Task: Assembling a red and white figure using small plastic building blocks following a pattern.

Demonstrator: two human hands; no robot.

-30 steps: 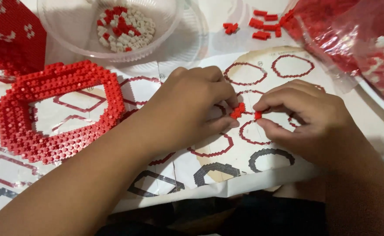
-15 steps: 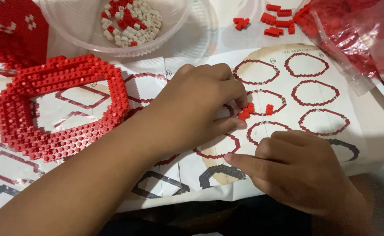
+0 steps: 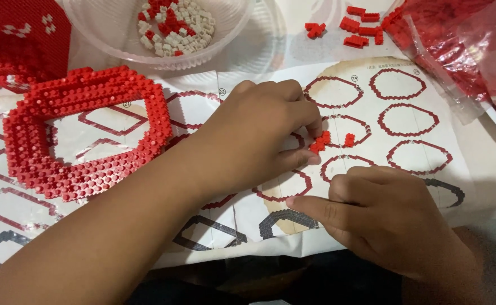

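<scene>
Left hand [image 3: 259,133]: grip pinches a red brick cluster [image 3: 320,142] over the instruction sheet [image 3: 417,130]. Right hand [image 3: 383,217]: loosely curled, holding nothing, forefinger on sheet. Loose brick [image 3: 349,139] beside cluster; red ring [image 3: 78,133] left.

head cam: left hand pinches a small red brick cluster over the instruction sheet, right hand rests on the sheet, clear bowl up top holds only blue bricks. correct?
Not quite. The head view shows the clear bowl holding red and white bricks, not blue. The rest stands: the left hand pinches the small red brick cluster over the instruction sheet, and the right hand rests on the sheet.
</scene>
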